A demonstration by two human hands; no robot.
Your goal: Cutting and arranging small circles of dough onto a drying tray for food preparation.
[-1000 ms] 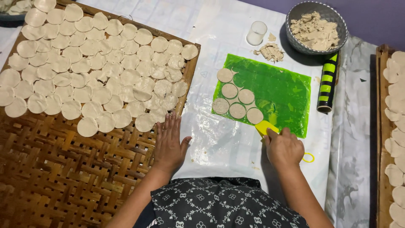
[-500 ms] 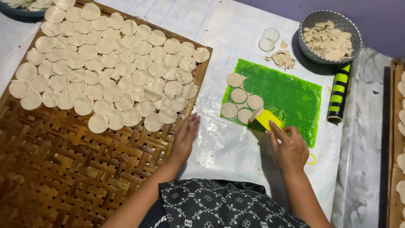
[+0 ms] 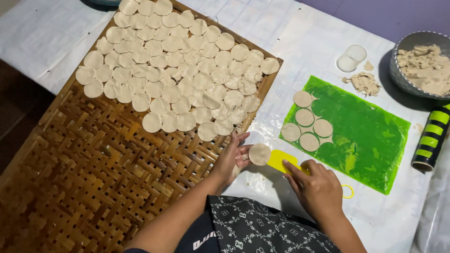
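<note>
My right hand (image 3: pixel 315 186) grips a flat yellow scraper (image 3: pixel 279 160) near the green plastic sheet's (image 3: pixel 370 136) near-left corner. A round dough disc (image 3: pixel 259 154) lies on the scraper's tip, and my left hand (image 3: pixel 232 155) touches that disc with its fingers, at the edge of the woven bamboo tray (image 3: pixel 93 178). Several cut dough discs (image 3: pixel 307 127) remain on the green sheet's left part. The tray's far half is covered with many overlapping dough discs (image 3: pixel 178 70).
A grey bowl of dough scraps (image 3: pixel 424 65) stands at the far right. A black-and-green striped rolling pin (image 3: pixel 433 136) lies beside the sheet. A small clear round cutter (image 3: pixel 351 57) and a scrap pile (image 3: pixel 363 83) sit behind the sheet. White plastic covers the table.
The scraper has come off the green sheet toward the tray with one disc lifted on it. My left hand moved from flat on the table to the disc. The camera view shifted.
</note>
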